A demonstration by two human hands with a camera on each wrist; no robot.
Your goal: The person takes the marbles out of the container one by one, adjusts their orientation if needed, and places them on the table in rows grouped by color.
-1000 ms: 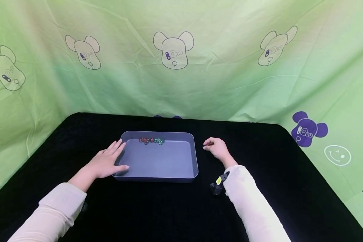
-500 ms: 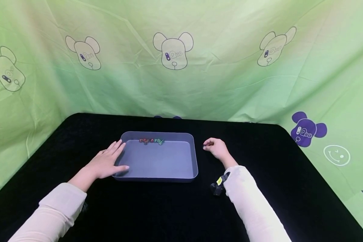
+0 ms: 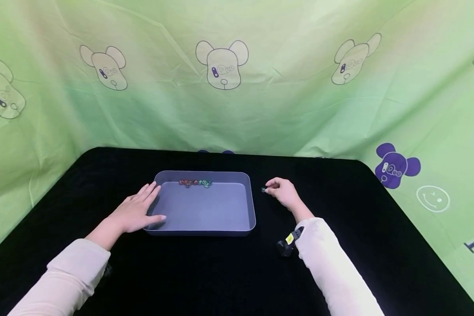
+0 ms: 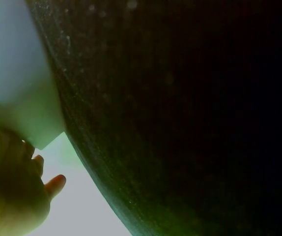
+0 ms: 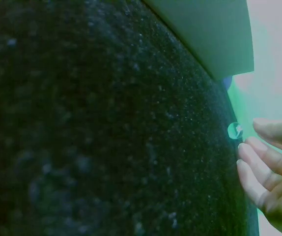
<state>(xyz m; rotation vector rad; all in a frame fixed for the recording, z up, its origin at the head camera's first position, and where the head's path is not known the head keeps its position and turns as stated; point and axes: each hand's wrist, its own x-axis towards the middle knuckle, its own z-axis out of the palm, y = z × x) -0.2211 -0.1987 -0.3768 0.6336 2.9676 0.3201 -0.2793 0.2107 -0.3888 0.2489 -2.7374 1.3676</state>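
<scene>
Your left hand (image 3: 137,213) is resting straight-fingered, gripping nothing, on the left rim of the grey rectangular tray (image 3: 205,208), probably steadying it. Your right hand (image 3: 284,194) is holding its fingers loosely parted, apparently grasping nothing, beside the small, clear, green-tinted round marble (image 3: 263,190) right of the head view's centre, which is showing a pale streak.

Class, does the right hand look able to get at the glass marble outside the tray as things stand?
Probably yes: the right hand is close beside the glass marble, with nothing visible between them. The tray lies on the marble's other side, leaving the way free.
</scene>
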